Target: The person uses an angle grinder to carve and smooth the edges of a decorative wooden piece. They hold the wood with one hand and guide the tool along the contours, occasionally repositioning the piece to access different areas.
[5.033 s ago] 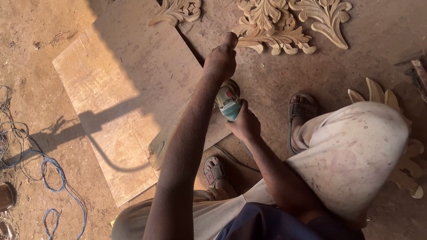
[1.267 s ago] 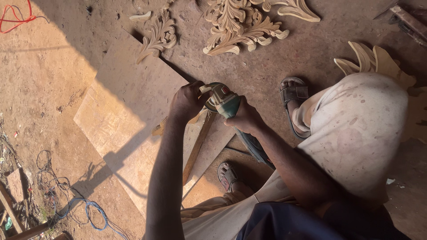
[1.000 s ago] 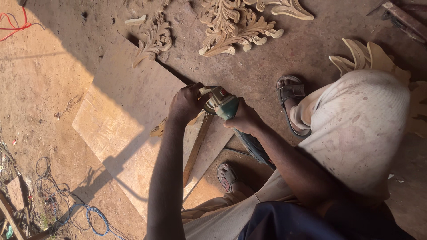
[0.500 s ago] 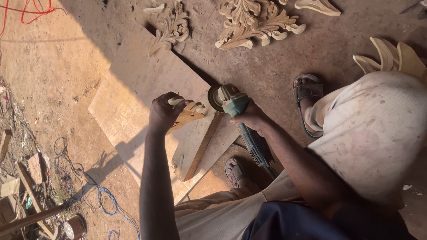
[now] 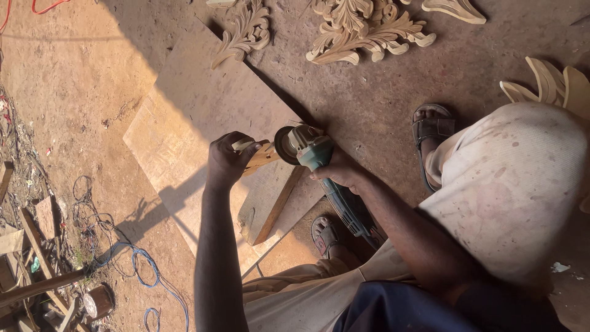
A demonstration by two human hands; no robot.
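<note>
While the grinder sat against the board's edge a moment ago with our left hand flat beside it, we now have our left hand (image 5: 226, 161) lifted and its grip clamped on a small pale carved wooden piece (image 5: 258, 155), held up against the dark round disc of the teal-bodied angle grinder (image 5: 310, 150) — so the work has moved from the board to this small piece. Our right hand (image 5: 339, 174) is wrapped tight round the grinder's body, just behind the head. Below both lies a large flat pale plywood board (image 5: 203, 104) on the dusty floor (image 5: 80, 74), with a narrow wooden plank (image 5: 270, 206) resting on it. Finished leafy scroll-shaped wooden carvings (image 5: 362, 27) lie well apart at the top. We see no true containers — only a small dark round tin (image 5: 98, 301) at lower left, contents too small to tell, near a blue cable (image 5: 147, 276).
</note>
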